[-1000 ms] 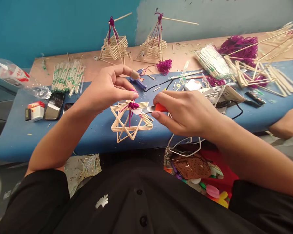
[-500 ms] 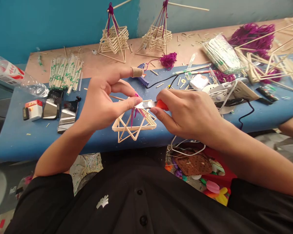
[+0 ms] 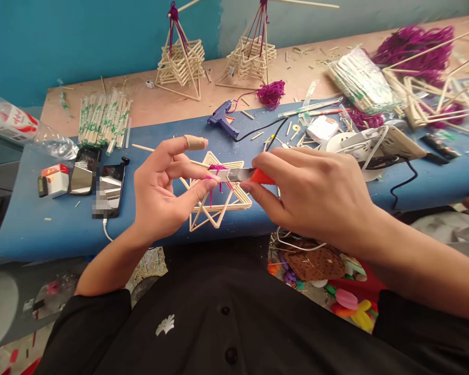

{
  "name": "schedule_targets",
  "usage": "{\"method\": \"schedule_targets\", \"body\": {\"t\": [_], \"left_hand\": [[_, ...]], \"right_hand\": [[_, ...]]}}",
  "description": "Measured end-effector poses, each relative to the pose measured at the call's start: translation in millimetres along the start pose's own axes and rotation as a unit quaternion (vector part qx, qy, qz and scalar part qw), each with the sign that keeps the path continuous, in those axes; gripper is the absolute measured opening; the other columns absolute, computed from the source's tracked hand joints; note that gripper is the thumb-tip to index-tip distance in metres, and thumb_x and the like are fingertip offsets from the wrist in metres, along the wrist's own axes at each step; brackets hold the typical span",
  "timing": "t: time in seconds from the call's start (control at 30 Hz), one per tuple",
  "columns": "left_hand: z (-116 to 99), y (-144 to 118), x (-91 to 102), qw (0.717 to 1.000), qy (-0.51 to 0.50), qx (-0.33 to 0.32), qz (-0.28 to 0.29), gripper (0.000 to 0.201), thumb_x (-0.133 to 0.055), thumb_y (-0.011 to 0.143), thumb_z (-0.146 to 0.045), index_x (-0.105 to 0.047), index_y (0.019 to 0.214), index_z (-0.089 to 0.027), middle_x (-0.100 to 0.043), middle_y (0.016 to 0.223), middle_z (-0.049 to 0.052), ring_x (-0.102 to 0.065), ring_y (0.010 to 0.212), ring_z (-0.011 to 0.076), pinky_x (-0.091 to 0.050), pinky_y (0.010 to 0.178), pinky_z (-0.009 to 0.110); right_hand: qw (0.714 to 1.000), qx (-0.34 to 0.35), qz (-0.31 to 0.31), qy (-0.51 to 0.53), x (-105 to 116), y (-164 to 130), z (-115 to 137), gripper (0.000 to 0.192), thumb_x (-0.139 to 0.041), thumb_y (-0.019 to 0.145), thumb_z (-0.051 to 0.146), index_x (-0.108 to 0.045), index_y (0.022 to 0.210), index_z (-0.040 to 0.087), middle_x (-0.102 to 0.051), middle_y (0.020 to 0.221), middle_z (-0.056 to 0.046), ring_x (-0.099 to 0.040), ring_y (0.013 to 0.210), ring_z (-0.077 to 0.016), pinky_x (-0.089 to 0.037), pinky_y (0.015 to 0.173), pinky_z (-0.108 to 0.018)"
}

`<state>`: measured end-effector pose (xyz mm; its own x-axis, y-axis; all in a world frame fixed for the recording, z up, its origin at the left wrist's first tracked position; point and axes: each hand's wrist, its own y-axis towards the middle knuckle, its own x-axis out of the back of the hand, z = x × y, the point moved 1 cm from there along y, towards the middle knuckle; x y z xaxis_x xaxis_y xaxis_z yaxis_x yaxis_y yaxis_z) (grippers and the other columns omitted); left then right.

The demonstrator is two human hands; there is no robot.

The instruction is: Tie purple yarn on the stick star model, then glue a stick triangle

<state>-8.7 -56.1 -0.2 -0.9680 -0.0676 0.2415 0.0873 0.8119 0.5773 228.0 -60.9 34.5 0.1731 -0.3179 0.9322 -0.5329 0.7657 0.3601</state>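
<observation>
My right hand (image 3: pixel 312 179) grips a utility knife (image 3: pixel 260 177) by its orange handle, the blade pointing left. Thumb and a finger of my left hand (image 3: pixel 162 187) pinch a bit of purple yarn (image 3: pixel 218 170) at the blade's tip. A bandage (image 3: pixel 196 142) wraps its raised index finger. Below the hands sits a star-shaped frame of thin wooden sticks (image 3: pixel 221 207), with purple strands running down inside it. One stick (image 3: pixel 143 148) juts out to the left behind my left hand.
Two stick-and-yarn lanterns (image 3: pixel 182 62) stand at the back. A glue gun (image 3: pixel 223 121) and a purple yarn ball (image 3: pixel 271 95) lie behind the frame. Wrapped chopsticks (image 3: pixel 103 120), phones (image 3: pixel 111 190) and a bottle (image 3: pixel 19 125) are left; a fan-like device (image 3: pixel 375 151) is right.
My left hand has shifted slightly down and left, uncovering the glue gun and the top of the star frame. The knife blade stays at the yarn.
</observation>
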Motion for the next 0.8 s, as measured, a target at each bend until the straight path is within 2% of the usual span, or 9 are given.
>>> {"method": "schedule_targets", "body": {"t": [0.13, 0.2, 0.33, 0.47, 0.6, 0.73, 0.8], "left_hand": [[3.9, -0.4, -5.3, 0.999, -0.006, -0.018, -0.038, 0.040, -0.091, 0.087, -0.029, -0.074, 0.123, -0.033, -0.081, 0.087, -0.005, -0.069, 0.072, 0.0168, -0.063, 0.090, 0.046], [3.2, 0.6, -6.5, 0.999, 0.005, -0.026, -0.048, 0.042, -0.091, 0.088, -0.031, -0.074, 0.125, -0.034, -0.082, 0.088, -0.005, -0.069, 0.074, 0.0173, -0.062, 0.090, 0.046], [0.1, -1.3, -7.2, 0.996, 0.032, -0.044, -0.071, 0.047, -0.090, 0.088, -0.033, -0.072, 0.131, -0.035, -0.082, 0.087, -0.005, -0.073, 0.079, 0.0194, -0.061, 0.093, 0.048], [3.6, -9.8, -9.2, 0.989, 0.062, -0.099, -0.094, 0.056, -0.090, 0.086, -0.024, -0.070, 0.137, -0.037, -0.083, 0.092, -0.004, -0.075, 0.089, 0.0229, -0.060, 0.088, 0.048], [11.8, -18.9, -13.9, 0.964, 0.132, -0.202, -0.111, 0.067, -0.085, 0.087, -0.017, -0.065, 0.146, -0.039, -0.083, 0.091, -0.002, -0.070, 0.089, 0.0260, -0.060, 0.072, 0.046], [17.6, -24.0, -19.0, 0.932, 0.208, -0.264, -0.135, 0.073, -0.084, 0.086, -0.012, -0.063, 0.151, -0.040, -0.083, 0.092, -0.002, -0.069, 0.084, 0.0254, -0.057, 0.069, 0.044], [18.7, -25.8, -20.8, 0.916, 0.234, -0.291, -0.146, 0.071, -0.083, 0.086, -0.008, -0.066, 0.149, -0.036, -0.083, 0.096, -0.001, -0.070, 0.083, 0.0232, -0.056, 0.067, 0.041]], "right_hand": [[0.996, 0.032, -0.063, -0.059, 3.0, -0.5, 6.1, 0.032, -0.053, 0.107, 0.042, -0.068, 0.088, 0.019, -0.064, 0.075, -0.004, -0.050, 0.071, -0.0158, -0.026, 0.067, -0.032], [0.993, 0.048, -0.076, -0.078, 6.0, 0.4, 9.2, 0.030, -0.054, 0.106, 0.038, -0.066, 0.086, 0.020, -0.062, 0.074, -0.005, -0.049, 0.072, -0.0164, -0.027, 0.069, -0.034], [0.994, 0.041, -0.059, -0.086, 10.7, 2.7, 13.2, 0.028, -0.053, 0.105, 0.036, -0.065, 0.085, 0.021, -0.059, 0.073, -0.005, -0.046, 0.071, -0.0171, -0.026, 0.069, -0.035], [0.995, 0.027, -0.048, -0.081, 8.8, 2.4, 14.3, 0.030, -0.052, 0.106, 0.037, -0.065, 0.084, 0.020, -0.058, 0.071, -0.004, -0.044, 0.068, -0.0163, -0.025, 0.067, -0.034], [0.993, 0.031, -0.068, -0.093, 6.0, 0.1, 15.8, 0.031, -0.051, 0.105, 0.034, -0.062, 0.080, 0.020, -0.056, 0.068, -0.004, -0.044, 0.067, -0.0163, -0.022, 0.064, -0.034], [0.991, 0.054, -0.071, -0.102, 5.9, 0.6, 18.2, 0.029, -0.051, 0.104, 0.030, -0.062, 0.080, 0.020, -0.056, 0.067, -0.003, -0.043, 0.064, -0.0156, -0.022, 0.062, -0.033], [0.988, 0.070, -0.083, -0.106, 5.5, 1.5, 18.5, 0.026, -0.053, 0.104, 0.028, -0.064, 0.083, 0.019, -0.057, 0.068, -0.003, -0.043, 0.064, -0.0151, -0.022, 0.062, -0.032]]}}
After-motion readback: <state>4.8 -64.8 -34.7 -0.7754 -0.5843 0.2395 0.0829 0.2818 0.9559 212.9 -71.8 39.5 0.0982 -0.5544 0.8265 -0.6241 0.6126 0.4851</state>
